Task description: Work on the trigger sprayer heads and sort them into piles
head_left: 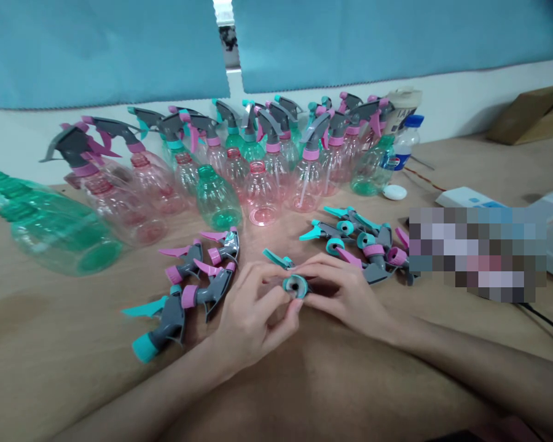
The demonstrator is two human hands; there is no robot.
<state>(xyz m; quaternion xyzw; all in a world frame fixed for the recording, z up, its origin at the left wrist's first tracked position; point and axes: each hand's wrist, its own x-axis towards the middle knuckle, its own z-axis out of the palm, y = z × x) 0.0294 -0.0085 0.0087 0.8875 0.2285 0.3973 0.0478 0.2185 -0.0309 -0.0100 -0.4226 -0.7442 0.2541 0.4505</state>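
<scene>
Both hands meet over the wooden table (74, 368) at a grey spray head with a teal collar and teal trigger (291, 277). My left hand (251, 316) pinches the teal collar from the left, its fingers curled. My right hand (345, 288) grips the body of the same spray head from the right. The collar's open underside faces the camera. Just left of my left hand lie loose spray heads with pink collars (207, 270) and teal ones (163, 325). Another pile of loose spray heads (359, 242) lies beyond my right hand.
Several pink bottles with spray heads fitted (276, 166) stand in a row at the back. A bare green bottle (216, 199) stands in front of them, and green bottles (50, 227) lie at the left. A water bottle (403, 147), white box (470, 199) and cardboard (529, 113) are at the right.
</scene>
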